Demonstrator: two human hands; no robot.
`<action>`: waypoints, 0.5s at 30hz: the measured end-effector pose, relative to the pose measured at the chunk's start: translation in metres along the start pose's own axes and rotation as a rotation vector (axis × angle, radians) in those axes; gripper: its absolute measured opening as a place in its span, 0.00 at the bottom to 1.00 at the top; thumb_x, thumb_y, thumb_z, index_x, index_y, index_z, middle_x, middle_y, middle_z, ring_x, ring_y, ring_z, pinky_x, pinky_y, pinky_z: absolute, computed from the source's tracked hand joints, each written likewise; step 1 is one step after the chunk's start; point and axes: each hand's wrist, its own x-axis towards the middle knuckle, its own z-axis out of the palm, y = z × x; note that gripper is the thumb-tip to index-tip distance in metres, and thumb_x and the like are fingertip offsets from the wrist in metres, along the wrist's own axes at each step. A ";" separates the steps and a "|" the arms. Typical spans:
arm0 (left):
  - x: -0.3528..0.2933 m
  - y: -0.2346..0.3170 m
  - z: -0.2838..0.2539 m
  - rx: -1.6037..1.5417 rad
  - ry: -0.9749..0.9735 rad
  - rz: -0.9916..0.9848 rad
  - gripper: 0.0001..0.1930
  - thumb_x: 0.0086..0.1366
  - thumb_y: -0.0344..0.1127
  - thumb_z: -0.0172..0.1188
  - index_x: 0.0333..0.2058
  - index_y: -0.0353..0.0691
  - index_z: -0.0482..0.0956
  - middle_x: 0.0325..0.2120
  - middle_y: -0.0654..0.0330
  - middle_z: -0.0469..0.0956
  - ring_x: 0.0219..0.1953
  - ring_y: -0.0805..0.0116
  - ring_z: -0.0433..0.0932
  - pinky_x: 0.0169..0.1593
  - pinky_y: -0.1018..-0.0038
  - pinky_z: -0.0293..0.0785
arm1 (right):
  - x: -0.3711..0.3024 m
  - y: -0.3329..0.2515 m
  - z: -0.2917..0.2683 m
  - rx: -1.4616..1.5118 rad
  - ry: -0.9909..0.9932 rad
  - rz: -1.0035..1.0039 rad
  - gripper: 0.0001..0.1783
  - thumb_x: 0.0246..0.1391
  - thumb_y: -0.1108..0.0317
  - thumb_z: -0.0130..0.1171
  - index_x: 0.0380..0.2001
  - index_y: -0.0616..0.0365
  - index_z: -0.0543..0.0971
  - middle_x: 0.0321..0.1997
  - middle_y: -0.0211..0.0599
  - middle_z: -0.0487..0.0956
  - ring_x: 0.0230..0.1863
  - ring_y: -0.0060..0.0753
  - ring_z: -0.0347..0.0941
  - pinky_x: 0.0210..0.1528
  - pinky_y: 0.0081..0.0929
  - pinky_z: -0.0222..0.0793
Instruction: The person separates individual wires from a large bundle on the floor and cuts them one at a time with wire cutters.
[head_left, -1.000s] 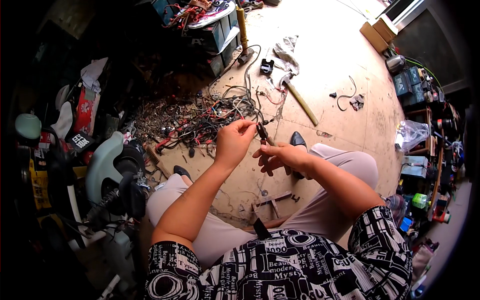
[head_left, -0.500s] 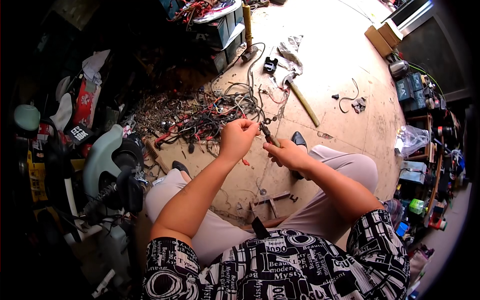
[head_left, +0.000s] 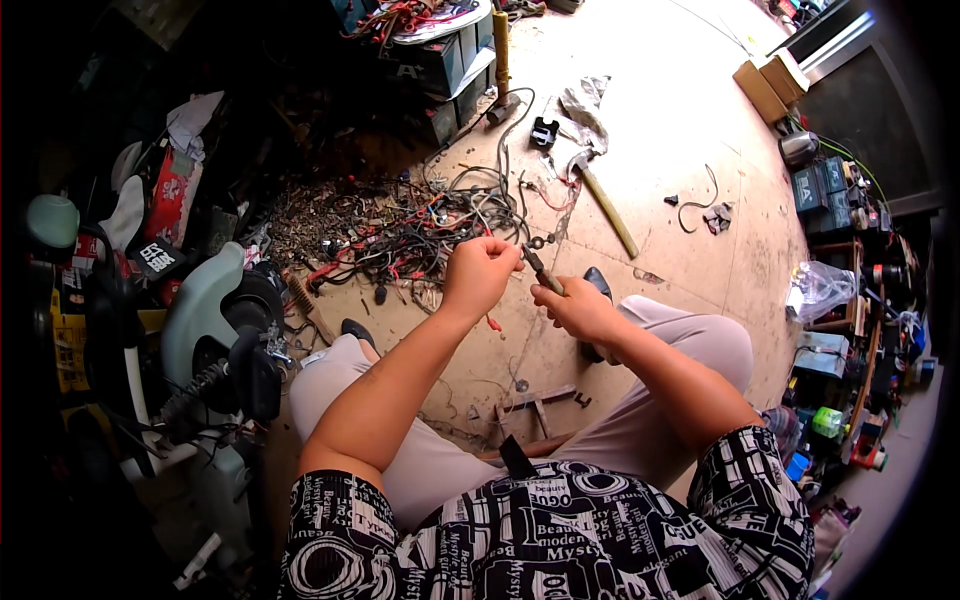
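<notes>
Cluttered workshop floor, with pliers and a lead held up over it

Pale floor (head_left: 690, 290) spreads around your seat, with a tangled wire heap (head_left: 440, 225) just ahead, probably so that loose lengths lie within reach. Your left hand (head_left: 478, 278) has its thumb and forefinger pinched narrow, apparently on a red-tipped lead (head_left: 494, 323) whose end hangs below; the pinched part is hidden. Your right hand (head_left: 582, 310) is wrapped around the handle end of the pliers (head_left: 541, 271), their head angled up toward your left fingertips, which looks like a way of bringing tool and pinch together. Whether their jaws are closed on anything, you cannot tell from here. Both hands hover between your knees, over the floor, likely for a steady posture and a clear view.

Beyond them lies a hammer (head_left: 607, 210), handle pointing back toward you, perhaps for easy picking up. Stacked batteries (head_left: 430, 72) at the far left bear more red wires, seemingly to keep those off the ground. Beside your left knee stands a pale green scooter (head_left: 195, 310).
</notes>
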 end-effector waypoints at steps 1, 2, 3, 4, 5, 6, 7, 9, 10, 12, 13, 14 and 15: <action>0.000 0.001 0.000 -0.007 -0.002 -0.008 0.10 0.60 0.34 0.58 0.28 0.33 0.81 0.22 0.62 0.81 0.17 0.84 0.67 0.21 0.82 0.62 | 0.000 0.000 0.000 0.060 -0.032 0.040 0.31 0.56 0.44 0.51 0.33 0.68 0.78 0.27 0.50 0.78 0.30 0.45 0.77 0.36 0.36 0.71; -0.001 0.002 0.000 -0.033 -0.012 -0.047 0.10 0.61 0.35 0.58 0.27 0.33 0.81 0.22 0.62 0.81 0.16 0.84 0.66 0.20 0.82 0.61 | 0.002 0.001 0.000 0.059 -0.031 0.040 0.31 0.56 0.44 0.51 0.33 0.68 0.78 0.27 0.50 0.78 0.30 0.45 0.77 0.36 0.36 0.71; -0.002 0.003 0.000 -0.047 -0.017 -0.063 0.10 0.61 0.35 0.58 0.27 0.33 0.81 0.22 0.62 0.81 0.16 0.84 0.66 0.20 0.82 0.61 | 0.004 0.003 0.000 0.137 -0.057 0.068 0.29 0.56 0.45 0.51 0.30 0.66 0.77 0.24 0.44 0.77 0.26 0.38 0.75 0.32 0.32 0.70; -0.002 0.003 0.000 -0.061 -0.023 -0.079 0.10 0.61 0.35 0.58 0.27 0.34 0.81 0.22 0.63 0.81 0.16 0.84 0.65 0.19 0.82 0.60 | 0.007 0.005 0.000 0.214 -0.082 0.096 0.27 0.56 0.45 0.52 0.27 0.64 0.77 0.21 0.38 0.75 0.22 0.31 0.73 0.27 0.28 0.69; -0.001 -0.001 0.000 -0.081 -0.029 -0.082 0.10 0.61 0.35 0.58 0.28 0.34 0.81 0.22 0.63 0.81 0.15 0.84 0.64 0.19 0.82 0.60 | 0.010 0.009 0.001 0.213 -0.079 0.094 0.27 0.56 0.45 0.52 0.27 0.64 0.77 0.21 0.38 0.75 0.22 0.31 0.73 0.27 0.28 0.69; -0.002 0.001 0.000 -0.101 -0.036 -0.084 0.10 0.61 0.36 0.58 0.29 0.34 0.81 0.23 0.63 0.81 0.15 0.84 0.64 0.19 0.83 0.59 | 0.011 0.010 0.002 0.355 -0.125 0.120 0.26 0.56 0.46 0.53 0.25 0.62 0.75 0.19 0.34 0.73 0.21 0.28 0.72 0.25 0.26 0.67; -0.003 0.003 0.001 -0.102 -0.037 -0.081 0.10 0.61 0.36 0.58 0.29 0.34 0.81 0.23 0.63 0.81 0.15 0.84 0.64 0.19 0.83 0.59 | 0.012 0.011 0.002 0.497 -0.171 0.145 0.24 0.56 0.46 0.54 0.23 0.59 0.73 0.17 0.29 0.71 0.19 0.25 0.70 0.22 0.23 0.65; -0.007 0.008 0.002 -0.193 -0.066 -0.110 0.13 0.62 0.41 0.58 0.32 0.35 0.81 0.23 0.65 0.79 0.16 0.84 0.64 0.21 0.84 0.59 | 0.007 0.005 -0.001 0.530 -0.170 0.184 0.23 0.56 0.46 0.54 0.22 0.57 0.71 0.16 0.27 0.68 0.17 0.23 0.67 0.20 0.23 0.62; -0.008 0.008 0.003 -0.195 -0.064 -0.106 0.13 0.62 0.41 0.58 0.32 0.35 0.81 0.23 0.65 0.79 0.16 0.84 0.64 0.21 0.84 0.59 | 0.004 0.001 -0.002 0.564 -0.172 0.225 0.23 0.56 0.46 0.54 0.21 0.55 0.69 0.15 0.25 0.66 0.15 0.22 0.64 0.17 0.22 0.59; -0.013 0.008 0.004 -0.110 -0.152 -0.051 0.16 0.63 0.46 0.57 0.34 0.37 0.80 0.23 0.68 0.77 0.18 0.84 0.64 0.23 0.84 0.60 | 0.004 -0.001 -0.006 0.634 -0.184 0.217 0.21 0.56 0.48 0.54 0.23 0.55 0.72 0.15 0.25 0.65 0.14 0.21 0.60 0.16 0.22 0.55; -0.014 0.003 0.007 -0.023 -0.194 -0.036 0.18 0.64 0.50 0.56 0.36 0.38 0.79 0.26 0.69 0.76 0.23 0.84 0.67 0.25 0.83 0.63 | 0.003 -0.003 -0.009 0.707 -0.197 0.212 0.19 0.55 0.49 0.55 0.25 0.54 0.74 0.14 0.24 0.63 0.12 0.20 0.57 0.15 0.21 0.51; -0.019 0.000 0.011 -0.079 -0.277 -0.064 0.19 0.63 0.51 0.57 0.39 0.39 0.77 0.30 0.67 0.77 0.29 0.82 0.70 0.30 0.83 0.66 | 0.001 -0.007 -0.011 0.702 -0.197 0.208 0.19 0.55 0.49 0.55 0.25 0.54 0.74 0.14 0.24 0.63 0.12 0.20 0.57 0.15 0.21 0.51; -0.024 -0.003 0.016 -0.157 -0.349 -0.052 0.20 0.63 0.51 0.57 0.40 0.38 0.76 0.32 0.67 0.77 0.31 0.81 0.71 0.33 0.82 0.66 | -0.004 -0.014 -0.015 0.754 -0.232 0.148 0.17 0.55 0.50 0.56 0.27 0.54 0.76 0.13 0.24 0.61 0.12 0.20 0.54 0.15 0.21 0.49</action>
